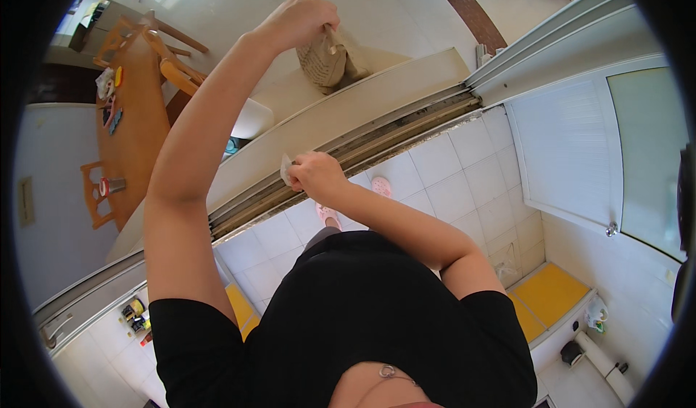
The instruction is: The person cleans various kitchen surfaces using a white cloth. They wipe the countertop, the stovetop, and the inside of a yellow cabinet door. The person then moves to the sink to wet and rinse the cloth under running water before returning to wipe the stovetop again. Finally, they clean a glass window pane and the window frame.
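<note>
My left hand (299, 19) reaches far forward, past the door track. Its fingers pinch the top of a brown bag (321, 65) that bears printed writing; whether it is paper or cloth I cannot tell. The bag hangs or rests just beyond the pale sill (348, 100), creased near its neck. Closer to my body, my right hand (318, 177) is curled above the sliding-door track (397, 122). From its fist pokes a piece of thin, whitish, translucent material (285, 168), perhaps plastic film or tissue.
Left lies a wooden table (141, 98) with chairs (182, 73) and small items. A white rounded container (254, 118) stands past the sill. My feet wear pink clogs (381, 186) on white tiles (451, 158). A white door (565, 136) is at right, above yellow panels (552, 294).
</note>
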`<state>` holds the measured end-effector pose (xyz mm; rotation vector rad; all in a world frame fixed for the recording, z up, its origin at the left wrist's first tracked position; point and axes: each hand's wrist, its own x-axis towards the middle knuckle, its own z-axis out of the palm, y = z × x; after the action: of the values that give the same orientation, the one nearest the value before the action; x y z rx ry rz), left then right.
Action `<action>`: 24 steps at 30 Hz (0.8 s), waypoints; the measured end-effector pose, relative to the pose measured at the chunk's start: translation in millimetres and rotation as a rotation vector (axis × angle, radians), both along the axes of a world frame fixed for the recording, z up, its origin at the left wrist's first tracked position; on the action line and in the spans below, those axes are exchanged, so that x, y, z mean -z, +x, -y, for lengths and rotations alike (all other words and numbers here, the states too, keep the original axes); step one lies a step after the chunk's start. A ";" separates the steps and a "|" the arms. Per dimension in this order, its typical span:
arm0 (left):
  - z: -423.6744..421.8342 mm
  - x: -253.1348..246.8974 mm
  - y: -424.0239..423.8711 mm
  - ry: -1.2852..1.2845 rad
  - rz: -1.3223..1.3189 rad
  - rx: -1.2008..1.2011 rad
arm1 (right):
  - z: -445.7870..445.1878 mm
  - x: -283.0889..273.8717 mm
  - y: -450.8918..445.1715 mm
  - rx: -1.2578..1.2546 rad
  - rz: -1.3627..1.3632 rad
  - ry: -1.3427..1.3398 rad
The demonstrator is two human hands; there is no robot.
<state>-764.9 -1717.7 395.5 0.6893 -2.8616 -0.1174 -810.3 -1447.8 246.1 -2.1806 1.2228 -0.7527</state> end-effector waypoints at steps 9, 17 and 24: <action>-5.9 -2.5 2.5 -0.074 -0.053 0.080 | 41.3 -26.0 -131.3 -0.004 -0.311 0.234; -58.3 -16.7 50.8 -0.054 -0.137 -0.287 | 75.0 -42.8 -312.6 0.135 -0.205 0.316; -225.5 -15.5 160.6 0.092 -0.513 -0.609 | 66.3 -26.1 -190.9 -0.196 -0.003 0.189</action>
<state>-604.2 -1492.2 411.0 1.2939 -2.0771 -0.2840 -1001.2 -1514.1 272.1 -2.1072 1.0190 -0.5315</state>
